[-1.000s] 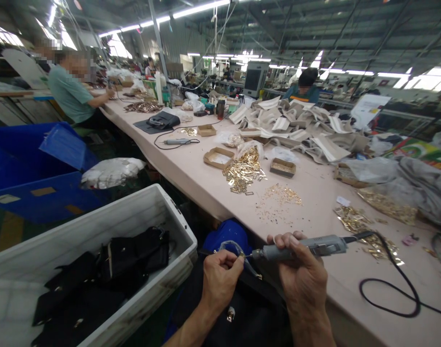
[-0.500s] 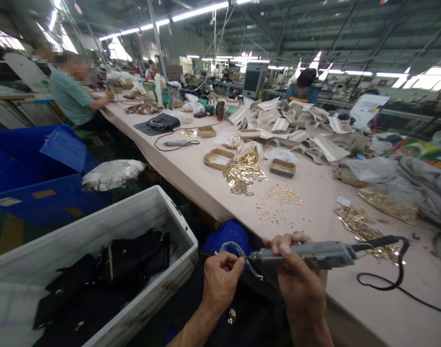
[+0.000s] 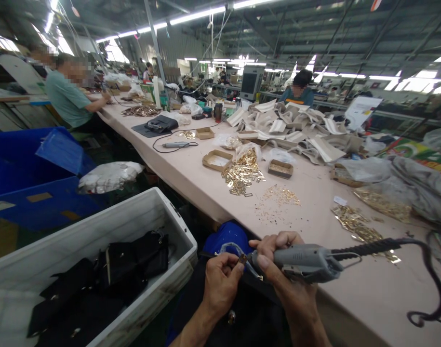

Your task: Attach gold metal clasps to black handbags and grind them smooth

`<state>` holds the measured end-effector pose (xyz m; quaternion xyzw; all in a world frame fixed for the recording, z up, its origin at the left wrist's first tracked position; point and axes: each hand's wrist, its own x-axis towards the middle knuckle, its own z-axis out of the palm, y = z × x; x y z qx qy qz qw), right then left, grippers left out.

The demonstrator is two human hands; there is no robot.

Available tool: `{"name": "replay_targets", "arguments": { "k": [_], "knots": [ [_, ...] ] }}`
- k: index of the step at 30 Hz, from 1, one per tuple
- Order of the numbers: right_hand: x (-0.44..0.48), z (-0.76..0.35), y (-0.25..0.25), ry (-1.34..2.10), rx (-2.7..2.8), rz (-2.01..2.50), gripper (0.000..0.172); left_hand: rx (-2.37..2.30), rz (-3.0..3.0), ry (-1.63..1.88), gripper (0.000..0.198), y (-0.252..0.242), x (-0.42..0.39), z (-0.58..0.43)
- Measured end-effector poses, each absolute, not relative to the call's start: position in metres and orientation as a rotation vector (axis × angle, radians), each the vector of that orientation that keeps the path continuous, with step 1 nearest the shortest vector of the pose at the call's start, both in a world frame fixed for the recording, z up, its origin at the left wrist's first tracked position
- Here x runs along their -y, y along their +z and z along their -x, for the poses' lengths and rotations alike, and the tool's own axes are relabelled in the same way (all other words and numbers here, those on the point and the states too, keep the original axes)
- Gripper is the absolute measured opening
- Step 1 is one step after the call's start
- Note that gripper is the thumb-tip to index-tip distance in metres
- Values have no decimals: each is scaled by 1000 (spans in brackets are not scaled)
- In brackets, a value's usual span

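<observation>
While gripping a grey power driver [image 3: 307,258] in the right hand [image 3: 287,286], pinching a small metal piece [image 3: 242,259] by its nose with the left hand [image 3: 221,283].
Beyond the right, white slip [image 3: 339,200], print too small to read, near shiny gold parts [image 3: 350,219]; outside the left, scuffed plastic crate [image 3: 79,246] of black bags [image 3: 122,262].

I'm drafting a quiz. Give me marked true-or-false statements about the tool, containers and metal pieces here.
The right grip holds a grey, cylindrical corded tool. True.
The left grip holds a cardboard box. False: the left grip pinches a small brownish piece.
The white, rectangular plastic crate contains black items. True.
The blue, open-topped plastic bin stands nearer than the crate. False: the bin stands beyond the crate.
Flat gold metal pieces lie heaped on the pale pink tabletop. True.
</observation>
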<state>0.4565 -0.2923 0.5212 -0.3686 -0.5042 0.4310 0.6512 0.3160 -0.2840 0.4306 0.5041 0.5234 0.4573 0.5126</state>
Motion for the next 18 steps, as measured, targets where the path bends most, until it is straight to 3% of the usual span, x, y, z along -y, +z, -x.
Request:
{"name": "replay_targets", "arguments": {
  "k": [12,18],
  "knots": [
    [300,-454,538,1137,1467,789,31,-1171,-1143,1136,15,427,279,-313],
    [305,-455,534,1161,1543,789,33,-1140,-1117,1162,22,428,279,-312]
  ]
}}
